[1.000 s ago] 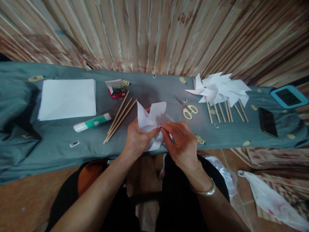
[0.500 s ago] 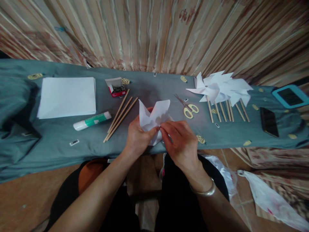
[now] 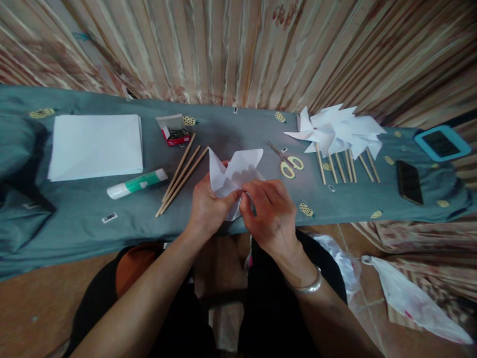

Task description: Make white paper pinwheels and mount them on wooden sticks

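A white paper pinwheel [image 3: 244,161] with folded blades is held up over the front edge of the table. My left hand [image 3: 210,206] grips its left side, thumb pressed near the centre and the other fingers behind the paper. My right hand [image 3: 270,211] is closed in a pinch at the pinwheel's centre; whatever tiny thing sits between those fingertips is hidden. To the left of my left hand lie three wooden sticks [image 3: 182,180]. Yellow-handled scissors [image 3: 286,161] rest just beyond my right hand.
On the cloth-covered table [image 3: 85,221] are a paper stack [image 3: 96,146], a glue stick [image 3: 137,184] and an open red box [image 3: 175,134] of small dark metal pieces. Finished pinwheels [image 3: 337,130] on sticks lie right, near a phone [image 3: 409,182] and a blue-framed device [image 3: 442,143]. Curtains hang behind.
The whole view has shifted slightly, so things on the table appear a little further left and up. Both hands keep their hold at the pinwheel's centre, with only small finger movement.
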Available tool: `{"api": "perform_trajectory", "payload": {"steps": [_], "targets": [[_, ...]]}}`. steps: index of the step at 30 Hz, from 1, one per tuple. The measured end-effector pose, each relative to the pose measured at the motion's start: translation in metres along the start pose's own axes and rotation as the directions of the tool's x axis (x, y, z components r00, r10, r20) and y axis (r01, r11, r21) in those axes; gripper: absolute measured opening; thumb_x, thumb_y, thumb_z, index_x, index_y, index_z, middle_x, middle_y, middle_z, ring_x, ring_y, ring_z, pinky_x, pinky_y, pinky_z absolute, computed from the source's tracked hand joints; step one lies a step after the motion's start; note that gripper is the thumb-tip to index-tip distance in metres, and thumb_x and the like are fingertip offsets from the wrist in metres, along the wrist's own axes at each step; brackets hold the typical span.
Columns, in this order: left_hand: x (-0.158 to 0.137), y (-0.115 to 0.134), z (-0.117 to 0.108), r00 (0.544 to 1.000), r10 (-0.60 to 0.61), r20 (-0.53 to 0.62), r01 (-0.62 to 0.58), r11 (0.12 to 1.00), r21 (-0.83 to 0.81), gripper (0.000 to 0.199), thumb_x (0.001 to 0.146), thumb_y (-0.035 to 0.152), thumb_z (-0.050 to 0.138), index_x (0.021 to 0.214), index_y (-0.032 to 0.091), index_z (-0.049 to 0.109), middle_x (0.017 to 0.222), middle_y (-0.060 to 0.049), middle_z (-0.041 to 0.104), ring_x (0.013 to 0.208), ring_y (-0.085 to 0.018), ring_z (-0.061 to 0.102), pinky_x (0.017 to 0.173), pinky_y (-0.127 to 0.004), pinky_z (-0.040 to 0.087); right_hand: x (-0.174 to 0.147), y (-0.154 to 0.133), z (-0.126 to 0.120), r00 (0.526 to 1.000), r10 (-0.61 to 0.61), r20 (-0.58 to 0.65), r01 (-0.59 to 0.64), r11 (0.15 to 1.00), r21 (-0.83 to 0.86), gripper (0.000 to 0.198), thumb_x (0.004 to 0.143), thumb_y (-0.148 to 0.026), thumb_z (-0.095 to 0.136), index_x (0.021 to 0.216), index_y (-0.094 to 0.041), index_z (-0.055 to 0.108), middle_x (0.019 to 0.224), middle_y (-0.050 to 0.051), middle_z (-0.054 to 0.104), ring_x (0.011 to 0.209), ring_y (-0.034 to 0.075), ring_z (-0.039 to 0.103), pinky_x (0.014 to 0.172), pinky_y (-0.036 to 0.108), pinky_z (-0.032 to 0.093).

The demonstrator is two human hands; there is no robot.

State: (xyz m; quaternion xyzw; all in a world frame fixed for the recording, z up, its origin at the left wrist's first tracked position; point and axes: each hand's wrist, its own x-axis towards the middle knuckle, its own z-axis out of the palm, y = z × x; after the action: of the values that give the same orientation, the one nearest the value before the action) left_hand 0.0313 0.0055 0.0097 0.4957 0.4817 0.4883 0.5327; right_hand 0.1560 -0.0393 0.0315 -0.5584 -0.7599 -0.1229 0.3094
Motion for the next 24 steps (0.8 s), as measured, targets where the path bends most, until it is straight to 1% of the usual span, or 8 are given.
{"api": "perform_trajectory", "payload": {"steps": [3, 6, 11, 14, 18, 20, 24], "targets": [[0.0002, 0.0, -0.0002, 1.0, -0.018, -0.008, 0.018, 1.0, -0.008, 0.033, 0.059, 0.027, 0.076, 0.088, 0.013, 0.066, 0.092, -0.009, 0.073, 0.088, -0.025, 0.069, 0.082, -0.036, 0.054, -0.0004, -0.0005, 0.0008, 1.0, -0.002, -0.006, 0.002, 1.0, 0.001, 0.014, 0.087, -0.012, 0.054, 0.085, -0.015, 0.067, 0.084, 0.007, 0.071, 0.081, 0.02, 0.06, 0.076, 0.033, 0.051], [0.0009, -0.002, -0.001, 1.0, -0.011, -0.011, 0.011, 1.0, -0.001, 0.036, 0.059, 0.028, 0.076, 0.091, 0.013, 0.067, 0.089, -0.008, 0.073, 0.082, -0.024, 0.068, 0.078, -0.035, 0.054, -0.0007, -0.0004, 0.0007, 1.0, -0.006, 0.01, 0.006, 1.0, 0.014, 0.015, 0.088, -0.012, 0.052, 0.089, -0.015, 0.067, 0.086, 0.007, 0.072, 0.083, 0.02, 0.06, 0.078, 0.034, 0.051], [0.0011, -0.005, -0.0029, 0.999, 0.049, -0.004, -0.049, 0.999, 0.002, 0.032, 0.059, 0.025, 0.077, 0.088, 0.015, 0.068, 0.095, -0.007, 0.074, 0.086, -0.023, 0.069, 0.08, -0.033, 0.054, -0.0004, 0.0009, -0.0007, 0.997, -0.039, 0.063, 0.04, 0.999, -0.011, 0.018, 0.09, -0.013, 0.051, 0.093, -0.014, 0.069, 0.09, 0.008, 0.072, 0.086, 0.02, 0.059, 0.078, 0.033, 0.049], [0.0008, -0.0051, -0.004, 0.999, 0.034, -0.009, -0.034, 0.999, 0.012, 0.032, 0.059, 0.026, 0.077, 0.088, 0.015, 0.069, 0.093, -0.006, 0.074, 0.085, -0.023, 0.069, 0.081, -0.034, 0.054, -0.0003, 0.0009, -0.0012, 0.996, -0.058, 0.068, 0.06, 0.998, -0.026, 0.018, 0.09, -0.013, 0.051, 0.093, -0.013, 0.069, 0.088, 0.008, 0.071, 0.084, 0.02, 0.058, 0.078, 0.033, 0.049], [0.0006, -0.0026, -0.0051, 1.0, 0.021, 0.017, -0.021, 1.0, -0.014, 0.028, 0.058, 0.024, 0.078, 0.083, 0.015, 0.069, 0.097, -0.007, 0.074, 0.091, -0.024, 0.069, 0.086, -0.035, 0.053, -0.0005, 0.0007, -0.0023, 0.996, -0.067, 0.062, 0.069, 0.997, -0.028, 0.017, 0.089, -0.011, 0.051, 0.089, -0.013, 0.068, 0.083, 0.008, 0.07, 0.082, 0.02, 0.058, 0.076, 0.033, 0.049], [0.0003, -0.0011, -0.0051, 1.0, 0.015, 0.013, -0.014, 1.0, -0.023, 0.028, 0.058, 0.023, 0.078, 0.082, 0.015, 0.069, 0.096, -0.007, 0.074, 0.092, -0.024, 0.068, 0.087, -0.036, 0.053, -0.0006, 0.0008, -0.0033, 0.995, -0.069, 0.068, 0.071, 0.997, -0.025, 0.017, 0.09, -0.011, 0.05, 0.088, -0.014, 0.067, 0.082, 0.008, 0.07, 0.082, 0.02, 0.058, 0.076, 0.034, 0.048], [-0.001, 0.0011, -0.0045, 1.0, -0.011, -0.004, 0.011, 0.999, -0.035, 0.025, 0.056, 0.021, 0.079, 0.079, 0.017, 0.068, 0.092, -0.006, 0.074, 0.089, -0.024, 0.069, 0.084, -0.034, 0.054, -0.001, 0.0013, -0.0051, 0.994, -0.073, 0.077, 0.076, 0.997, -0.024, 0.017, 0.09, -0.012, 0.05, 0.09, -0.015, 0.067, 0.085, 0.008, 0.07, 0.083, 0.02, 0.058, 0.076, 0.034, 0.048]]}}
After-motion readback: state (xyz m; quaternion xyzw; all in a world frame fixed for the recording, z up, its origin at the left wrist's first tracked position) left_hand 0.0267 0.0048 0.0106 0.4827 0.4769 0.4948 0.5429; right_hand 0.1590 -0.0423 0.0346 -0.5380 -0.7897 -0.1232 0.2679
